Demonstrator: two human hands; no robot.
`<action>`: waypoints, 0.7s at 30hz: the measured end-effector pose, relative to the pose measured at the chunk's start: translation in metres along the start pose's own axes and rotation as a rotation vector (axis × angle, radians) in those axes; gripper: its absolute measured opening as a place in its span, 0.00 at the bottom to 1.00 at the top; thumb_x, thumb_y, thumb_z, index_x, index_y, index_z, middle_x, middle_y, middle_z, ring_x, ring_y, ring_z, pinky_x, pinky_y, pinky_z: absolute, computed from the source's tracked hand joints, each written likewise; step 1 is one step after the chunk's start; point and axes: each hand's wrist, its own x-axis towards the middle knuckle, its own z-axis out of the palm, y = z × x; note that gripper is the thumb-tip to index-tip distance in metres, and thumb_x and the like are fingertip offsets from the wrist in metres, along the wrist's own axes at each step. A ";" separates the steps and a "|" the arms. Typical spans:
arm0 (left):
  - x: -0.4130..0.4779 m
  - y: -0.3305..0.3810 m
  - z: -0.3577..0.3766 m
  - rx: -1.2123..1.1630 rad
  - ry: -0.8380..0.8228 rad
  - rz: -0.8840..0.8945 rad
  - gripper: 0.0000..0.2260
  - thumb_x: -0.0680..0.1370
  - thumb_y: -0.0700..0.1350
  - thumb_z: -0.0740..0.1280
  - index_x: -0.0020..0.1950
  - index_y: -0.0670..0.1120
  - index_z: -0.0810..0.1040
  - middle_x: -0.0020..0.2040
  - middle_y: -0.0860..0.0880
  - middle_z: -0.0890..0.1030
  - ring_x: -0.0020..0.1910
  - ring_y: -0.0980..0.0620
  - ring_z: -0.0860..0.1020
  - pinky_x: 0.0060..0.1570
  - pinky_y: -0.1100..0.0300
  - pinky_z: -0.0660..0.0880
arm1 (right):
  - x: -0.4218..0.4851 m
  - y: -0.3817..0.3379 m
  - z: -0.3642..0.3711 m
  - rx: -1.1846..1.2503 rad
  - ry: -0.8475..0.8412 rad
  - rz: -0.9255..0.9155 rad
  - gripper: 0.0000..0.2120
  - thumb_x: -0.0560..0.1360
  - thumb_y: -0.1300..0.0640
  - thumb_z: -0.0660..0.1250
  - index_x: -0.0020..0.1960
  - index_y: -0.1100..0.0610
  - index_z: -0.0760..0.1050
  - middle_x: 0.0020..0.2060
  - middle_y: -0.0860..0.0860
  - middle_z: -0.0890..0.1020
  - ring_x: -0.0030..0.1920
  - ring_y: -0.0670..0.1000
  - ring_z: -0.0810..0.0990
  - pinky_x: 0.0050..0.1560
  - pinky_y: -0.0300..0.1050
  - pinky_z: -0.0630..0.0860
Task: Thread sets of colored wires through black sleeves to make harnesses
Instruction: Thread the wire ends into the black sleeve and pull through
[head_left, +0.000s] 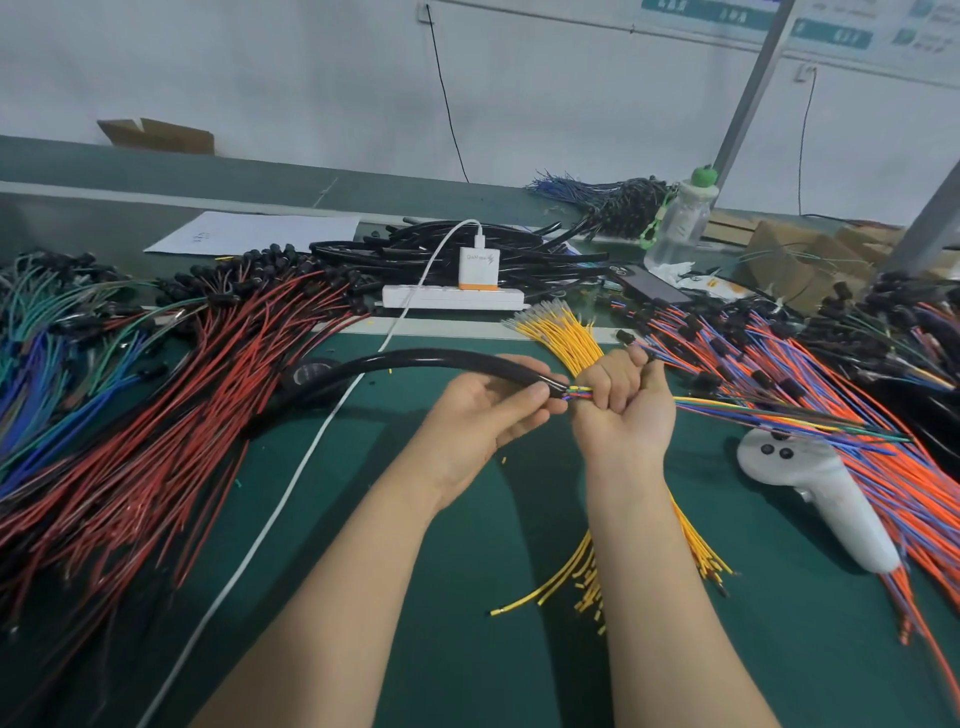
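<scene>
A black sleeve (415, 359) arches over the green mat from the left to the middle. My left hand (483, 415) grips its right end. A set of colored wires (769, 415) enters that end, and the rest trails off to the right. My right hand (626, 400) is curled round the wires right beside the sleeve's mouth, where a short stretch of yellow, green, blue and red wire (579, 392) shows between the two hands.
Red wires (171, 426) lie heaped at left, blue and green ones at far left. Yellow wires (566, 338) lie under my right arm. Orange and blue wires (810, 374) fill the right, beside a white controller (826, 499). Behind are a power strip (452, 299), black sleeves (467, 249), a bottle (680, 223).
</scene>
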 end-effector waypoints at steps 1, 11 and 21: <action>0.000 0.000 0.001 0.061 0.017 0.029 0.07 0.77 0.33 0.64 0.48 0.44 0.78 0.43 0.50 0.84 0.39 0.56 0.83 0.40 0.69 0.77 | 0.000 0.000 0.000 0.010 0.003 0.002 0.23 0.83 0.49 0.51 0.33 0.58 0.65 0.17 0.48 0.58 0.23 0.44 0.48 0.15 0.36 0.52; 0.002 -0.010 0.015 0.057 0.252 0.085 0.04 0.76 0.39 0.68 0.41 0.44 0.79 0.34 0.50 0.83 0.33 0.57 0.82 0.36 0.69 0.76 | 0.002 -0.003 -0.002 0.082 -0.023 -0.034 0.23 0.83 0.49 0.50 0.33 0.58 0.65 0.18 0.48 0.58 0.16 0.46 0.52 0.14 0.37 0.53; 0.001 -0.018 0.024 -0.342 0.316 -0.045 0.05 0.76 0.40 0.68 0.45 0.38 0.79 0.40 0.47 0.82 0.37 0.56 0.83 0.36 0.70 0.76 | 0.000 0.001 0.001 -0.073 -0.009 -0.143 0.24 0.84 0.49 0.50 0.32 0.57 0.65 0.19 0.47 0.58 0.15 0.45 0.55 0.15 0.36 0.52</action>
